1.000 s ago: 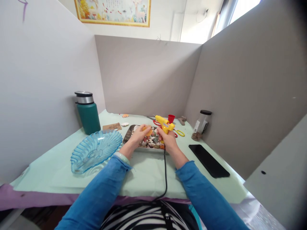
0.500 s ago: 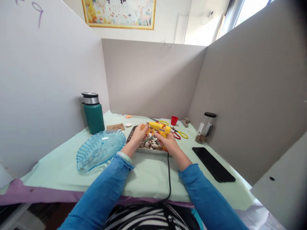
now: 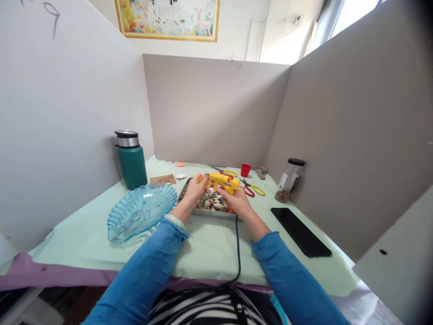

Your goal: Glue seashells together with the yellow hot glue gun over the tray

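Note:
My right hand [image 3: 238,199] is wrapped round a yellow hot glue gun [image 3: 223,180], whose nozzle points left. Pinched in my left hand [image 3: 196,188] is an orange piece that looks like a shell [image 3: 204,182], partly covered by the fingers. The nozzle tip is close to this piece; whether they touch I cannot tell. Both hands are above a metal tray [image 3: 216,214] of small seashells [image 3: 213,202]. From the glue gun a black cord [image 3: 238,253] runs down over the table's front edge.
On the left stand a blue shell-shaped dish [image 3: 142,214] and a green bottle [image 3: 131,167]. Behind the tray are a brown card [image 3: 163,179], scissors [image 3: 230,173] and a red cup [image 3: 246,170]. More scissors [image 3: 252,187], a jar [image 3: 289,180] and a black phone [image 3: 301,232] lie rightward.
The glue gun has turned from pointing up and left to nearly level, its nozzle now by the orange piece in my left hand. Over the last half second almost nothing moved.

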`<action>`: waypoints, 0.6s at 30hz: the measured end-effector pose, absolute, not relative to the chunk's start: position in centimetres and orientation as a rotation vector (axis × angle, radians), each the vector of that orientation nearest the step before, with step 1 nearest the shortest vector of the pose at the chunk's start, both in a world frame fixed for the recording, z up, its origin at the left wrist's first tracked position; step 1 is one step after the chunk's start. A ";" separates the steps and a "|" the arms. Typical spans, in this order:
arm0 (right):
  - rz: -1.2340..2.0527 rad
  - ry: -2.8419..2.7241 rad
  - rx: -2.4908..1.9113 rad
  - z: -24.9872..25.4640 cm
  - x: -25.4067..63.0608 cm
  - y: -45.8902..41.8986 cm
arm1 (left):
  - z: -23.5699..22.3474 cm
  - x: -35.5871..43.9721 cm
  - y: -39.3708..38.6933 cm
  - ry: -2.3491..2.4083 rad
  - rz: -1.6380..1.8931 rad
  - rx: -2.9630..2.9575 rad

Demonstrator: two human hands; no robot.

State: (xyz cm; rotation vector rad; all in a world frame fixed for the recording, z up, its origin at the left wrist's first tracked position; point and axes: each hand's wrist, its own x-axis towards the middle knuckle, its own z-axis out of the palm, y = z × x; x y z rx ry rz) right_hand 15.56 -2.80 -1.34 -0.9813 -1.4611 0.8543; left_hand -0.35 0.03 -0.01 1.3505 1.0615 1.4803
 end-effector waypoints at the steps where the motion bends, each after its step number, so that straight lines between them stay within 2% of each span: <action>1: 0.848 -1.463 -0.985 -1.3 15.6 -2.8 | -0.1 -0.4 0.1 1.065 1.482 1.350; 18: 0.794 -1.463 -0.947 -1.5 15.6 -2.6 | 0.2 -0.4 -0.1 1.146 1.530 1.445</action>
